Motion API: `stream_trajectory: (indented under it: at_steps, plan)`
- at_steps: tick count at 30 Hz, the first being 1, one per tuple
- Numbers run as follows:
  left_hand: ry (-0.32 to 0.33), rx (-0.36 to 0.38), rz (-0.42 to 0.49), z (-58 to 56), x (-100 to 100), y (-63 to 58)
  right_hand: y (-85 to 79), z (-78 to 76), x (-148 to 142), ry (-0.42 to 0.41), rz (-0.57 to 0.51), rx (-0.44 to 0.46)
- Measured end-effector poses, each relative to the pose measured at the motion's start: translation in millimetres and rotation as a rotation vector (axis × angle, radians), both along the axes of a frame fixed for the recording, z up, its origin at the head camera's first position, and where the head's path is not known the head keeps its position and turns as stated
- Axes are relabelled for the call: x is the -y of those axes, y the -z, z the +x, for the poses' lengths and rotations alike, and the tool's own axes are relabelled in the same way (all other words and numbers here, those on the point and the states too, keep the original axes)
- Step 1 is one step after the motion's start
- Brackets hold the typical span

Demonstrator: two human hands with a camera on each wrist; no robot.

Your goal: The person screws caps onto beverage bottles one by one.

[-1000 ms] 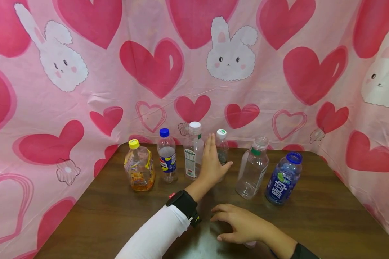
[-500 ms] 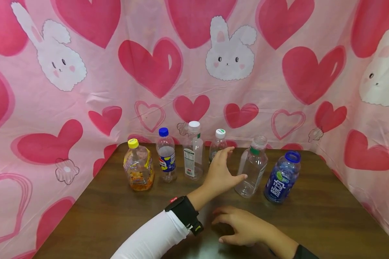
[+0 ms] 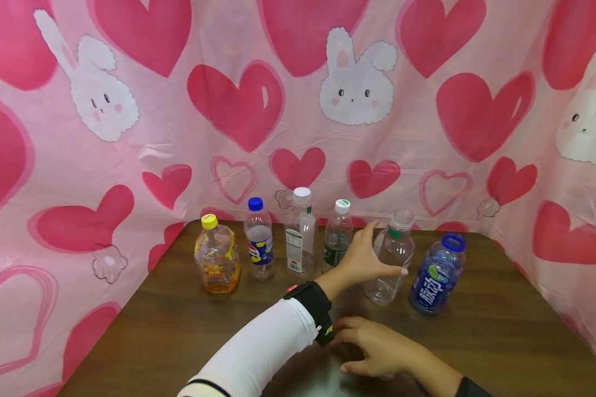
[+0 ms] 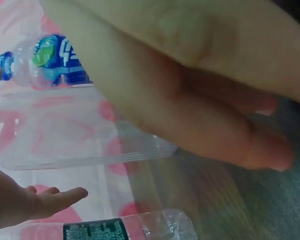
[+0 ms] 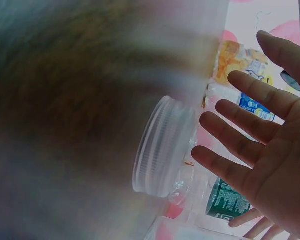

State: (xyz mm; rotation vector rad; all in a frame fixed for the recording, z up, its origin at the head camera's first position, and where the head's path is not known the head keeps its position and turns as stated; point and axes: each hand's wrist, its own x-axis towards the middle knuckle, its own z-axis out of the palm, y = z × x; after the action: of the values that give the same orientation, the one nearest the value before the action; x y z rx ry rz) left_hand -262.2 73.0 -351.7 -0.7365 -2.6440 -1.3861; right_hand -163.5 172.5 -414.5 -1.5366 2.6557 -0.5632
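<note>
In the head view my left hand (image 3: pixel 362 259) reaches to a clear uncapped bottle (image 3: pixel 399 248) with a green neck band. Its fingers point up along the bottle's left side, and the thumb stretches across the front. My right hand (image 3: pixel 382 347) hovers low at the near side, fingers loosely bent and apart, holding nothing. Below that hand, a translucent white cap (image 5: pixel 165 147) shows in the right wrist view. To the right stands a blue sports-drink bottle (image 3: pixel 434 278) without a cap. Right-hand fingers (image 4: pixel 200 110) block much of the left wrist view.
Left of my left hand, upright in a row, stand a yellow-capped bottle (image 3: pixel 218 264), a blue-capped bottle (image 3: pixel 259 248), a tall white-capped bottle (image 3: pixel 300 237) and a smaller bottle with a dark green label (image 3: pixel 338 237). A pink heart-print cloth (image 3: pixel 169 121) rises behind the brown table (image 3: pixel 154 336).
My left hand has moved right, from in front of the smaller white-capped bottle to the clear uncapped one, its thumb spreading away from the fingers. My right hand has stayed nearly still.
</note>
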Motion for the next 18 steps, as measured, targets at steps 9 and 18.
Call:
stream_trajectory:
  at_steps: [9,18]
  plan:
    - [0.012,0.008,0.037,-5.6,-17.7,4.2,5.8,-0.7,-2.8,0.032,0.007,-0.009]
    - [-0.024,-0.054,0.019,-5.9,-22.6,6.1,5.3,-1.7,-2.3,0.046,0.001,0.017]
